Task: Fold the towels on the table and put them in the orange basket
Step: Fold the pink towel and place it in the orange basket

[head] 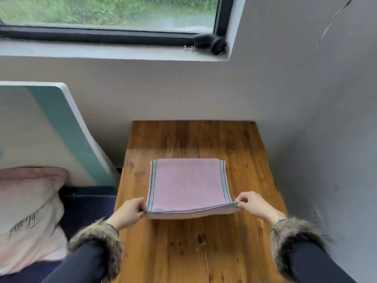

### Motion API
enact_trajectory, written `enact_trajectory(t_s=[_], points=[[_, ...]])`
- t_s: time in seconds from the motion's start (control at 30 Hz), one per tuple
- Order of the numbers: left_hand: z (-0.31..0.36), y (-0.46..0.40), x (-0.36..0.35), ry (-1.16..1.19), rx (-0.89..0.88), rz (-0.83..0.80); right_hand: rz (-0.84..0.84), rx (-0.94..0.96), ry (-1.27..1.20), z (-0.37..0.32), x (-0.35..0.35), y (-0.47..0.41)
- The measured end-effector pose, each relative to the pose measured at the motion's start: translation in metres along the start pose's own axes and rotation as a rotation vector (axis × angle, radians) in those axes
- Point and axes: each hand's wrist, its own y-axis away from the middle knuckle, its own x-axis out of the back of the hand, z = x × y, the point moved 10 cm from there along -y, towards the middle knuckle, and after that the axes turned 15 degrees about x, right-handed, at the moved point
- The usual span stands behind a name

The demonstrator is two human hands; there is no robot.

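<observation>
pink towel (186, 185) lying folded at frame centre on wooden table (240, 160) | left hand (130, 211) pinching its lower-left corner | right hand (253, 205) pinching its lower-right corner

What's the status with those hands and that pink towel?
Left hand and right hand pinch near corners of pink striped towel. Folded on wooden table. No basket visible.

Soft daylight frm window (110, 15); edges warped, slight blur.

Towel (186, 184) on table (234, 242) between left hand (130, 211) and right hand (254, 205), cushion (28, 211) left of left hand, windowsill (102, 51) beyond both
</observation>
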Motion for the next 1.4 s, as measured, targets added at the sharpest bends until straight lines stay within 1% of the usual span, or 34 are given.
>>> enact_trajectory(t_s=[0.1,0.17,0.2,0.37,0.43,0.57,0.73,0.83,1.07,1.2,1.3,1.4], points=[[-0.015,0.008,-0.044,-0.021,0.025,-0.142,-0.128,-0.1,-0.018,0.021,-0.032,0.019],[-0.019,0.009,-0.051,0.009,0.049,-0.171,-0.161,-0.134,-0.039,0.029,-0.039,0.024],[-0.02,0.007,-0.05,0.037,0.06,-0.168,-0.149,-0.14,-0.055,0.031,-0.038,0.023],[-0.008,-0.009,-0.009,0.246,0.08,-0.025,0.063,-0.107,-0.147,0.031,-0.011,0.003],[-0.002,-0.018,0.01,0.291,0.074,0.038,0.149,-0.097,-0.187,0.029,0.004,-0.01],[0.006,-0.046,0.032,0.303,0.065,0.125,0.285,-0.075,-0.223,0.027,0.025,-0.042],[0.021,-0.087,0.051,0.328,0.046,0.249,0.388,-0.064,-0.192,0.025,0.037,-0.082],[0.022,-0.111,0.051,0.344,0.068,0.27,0.404,-0.07,-0.187,0.03,0.034,-0.104],[0.013,-0.153,0.029,0.342,0.122,0.244,0.391,-0.139,-0.224,0.059,0.013,-0.137],[0.015,-0.167,0.027,0.357,0.105,0.267,0.412,-0.175,-0.243,0.071,0.007,-0.148],[0.018,-0.171,0.023,0.377,0.087,0.272,0.388,-0.195,-0.222,0.076,-0.001,-0.153],[0.022,-0.17,0.022,0.396,0.052,0.331,0.392,-0.211,-0.212,0.079,-0.005,-0.155]])
